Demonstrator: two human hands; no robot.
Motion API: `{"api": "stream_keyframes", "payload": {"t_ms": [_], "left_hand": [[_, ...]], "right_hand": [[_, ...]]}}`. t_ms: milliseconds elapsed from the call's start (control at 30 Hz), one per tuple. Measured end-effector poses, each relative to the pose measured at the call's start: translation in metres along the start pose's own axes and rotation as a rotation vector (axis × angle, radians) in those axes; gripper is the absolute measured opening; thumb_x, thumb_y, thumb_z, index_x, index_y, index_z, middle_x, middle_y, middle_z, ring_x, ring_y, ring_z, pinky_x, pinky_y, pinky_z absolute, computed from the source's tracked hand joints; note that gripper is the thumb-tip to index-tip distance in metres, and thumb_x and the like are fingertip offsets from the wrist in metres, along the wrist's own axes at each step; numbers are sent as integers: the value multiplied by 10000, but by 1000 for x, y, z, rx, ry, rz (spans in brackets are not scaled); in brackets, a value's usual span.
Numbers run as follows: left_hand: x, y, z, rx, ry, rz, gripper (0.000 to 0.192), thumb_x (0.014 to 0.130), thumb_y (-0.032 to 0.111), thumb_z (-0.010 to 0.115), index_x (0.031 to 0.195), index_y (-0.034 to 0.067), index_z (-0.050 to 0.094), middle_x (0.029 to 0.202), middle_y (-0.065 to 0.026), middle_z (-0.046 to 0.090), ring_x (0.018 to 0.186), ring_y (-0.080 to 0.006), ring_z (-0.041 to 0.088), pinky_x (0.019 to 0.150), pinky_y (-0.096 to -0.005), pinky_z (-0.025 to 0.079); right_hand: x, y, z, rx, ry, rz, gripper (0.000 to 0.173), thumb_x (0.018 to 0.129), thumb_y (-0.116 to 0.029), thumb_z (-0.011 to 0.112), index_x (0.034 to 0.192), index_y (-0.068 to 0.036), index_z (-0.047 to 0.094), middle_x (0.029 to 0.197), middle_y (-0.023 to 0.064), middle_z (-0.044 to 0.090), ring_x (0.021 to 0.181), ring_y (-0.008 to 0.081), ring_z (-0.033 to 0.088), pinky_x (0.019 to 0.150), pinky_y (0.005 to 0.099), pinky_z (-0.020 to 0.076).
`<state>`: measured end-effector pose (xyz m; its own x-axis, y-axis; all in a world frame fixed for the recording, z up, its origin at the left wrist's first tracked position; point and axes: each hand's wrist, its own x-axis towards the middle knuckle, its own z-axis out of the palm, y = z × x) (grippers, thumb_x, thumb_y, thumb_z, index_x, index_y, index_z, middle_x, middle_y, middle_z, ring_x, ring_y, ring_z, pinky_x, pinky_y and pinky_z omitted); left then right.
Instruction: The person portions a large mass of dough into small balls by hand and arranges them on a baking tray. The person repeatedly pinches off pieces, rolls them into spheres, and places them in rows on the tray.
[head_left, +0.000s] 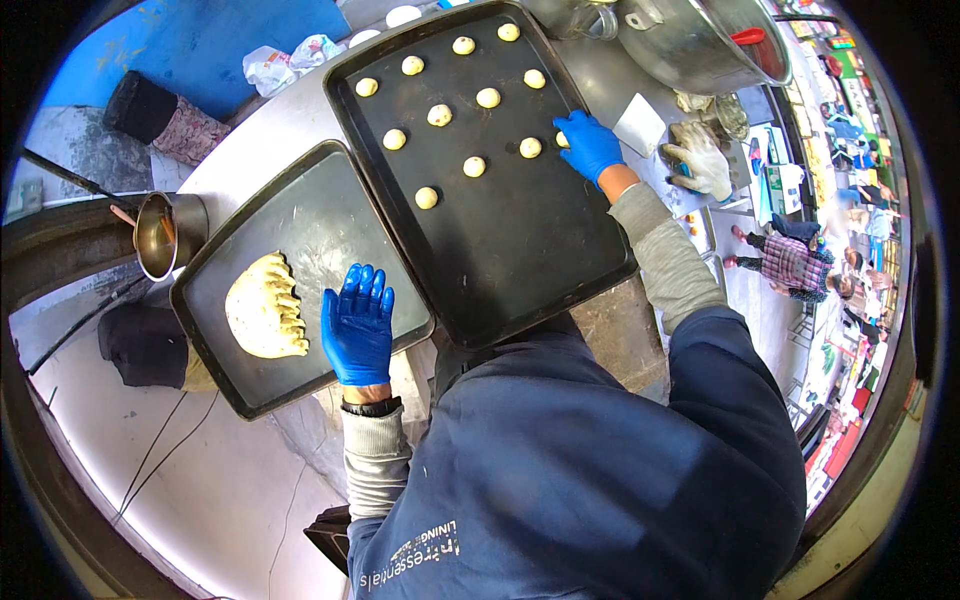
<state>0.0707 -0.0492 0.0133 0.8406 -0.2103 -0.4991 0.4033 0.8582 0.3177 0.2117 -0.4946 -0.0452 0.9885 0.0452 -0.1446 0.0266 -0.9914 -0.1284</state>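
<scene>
My right hand (589, 148), in a blue glove, reaches over the right side of a large dark baking tray (517, 247). Its fingertips are around a small dough ball (562, 139), mostly hidden by the glove. Several more pale, speckled dough balls (474, 166) sit spaced in rows on this tray. My left hand (358, 326), also blue-gloved and shiny at the fingers, is palm up with nothing in it above a second dark tray (360, 217). Left of that hand lies a large lump of speckled dough (262, 307) with a ragged, pinched right edge.
A metal pot (171, 232) with utensils stands left of the second tray. Beyond the big tray are a large steel bowl (697, 45), a white scraper (640, 125) and a soiled work glove (699, 159). A person in a checked garment (795, 262) is farther right.
</scene>
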Motion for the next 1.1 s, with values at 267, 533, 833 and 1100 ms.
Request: {"api": "stream_keyframes", "payload": {"t_ms": [267, 533, 833, 1100], "left_hand": [[2, -1, 1, -17, -15, 10, 520, 1050, 401, 395, 1368, 13, 530, 1357, -156, 590, 1287, -308, 533, 1084, -447, 414], [1, -4, -8, -46, -62, 7, 519, 1053, 390, 391, 1396, 18, 506, 1373, -152, 581, 1311, -314, 512, 1095, -454, 400], [-16, -3, -3, -72, -32, 24, 520, 1053, 398, 394, 1369, 6, 527, 1329, -160, 610, 1272, -321, 549, 1055, -448, 445], [-32, 3, -16, -65, 10, 42, 507, 1042, 395, 422, 1364, 23, 542, 1332, -147, 614, 1281, -306, 543, 1072, -437, 427]], "right_hand": [[16, -51, 12, 12, -175, -157, 432, 843, -209, 728, 1259, -175, 618, 1210, 146, 567, 1040, 349, 642, 800, 470, 523], [8, -103, 7, 232, 34, -336, 415, 843, -203, 716, 1230, -100, 610, 1204, 178, 560, 1020, 388, 638, 843, 470, 543], [15, -128, 30, 218, -40, -464, 249, 880, -194, 666, 1109, -96, 664, 1112, 155, 587, 968, 366, 642, 819, 463, 541], [29, -206, 90, 268, -174, -518, 278, 881, -225, 677, 1119, -91, 625, 1131, 168, 604, 963, 371, 654, 802, 454, 551]]}}
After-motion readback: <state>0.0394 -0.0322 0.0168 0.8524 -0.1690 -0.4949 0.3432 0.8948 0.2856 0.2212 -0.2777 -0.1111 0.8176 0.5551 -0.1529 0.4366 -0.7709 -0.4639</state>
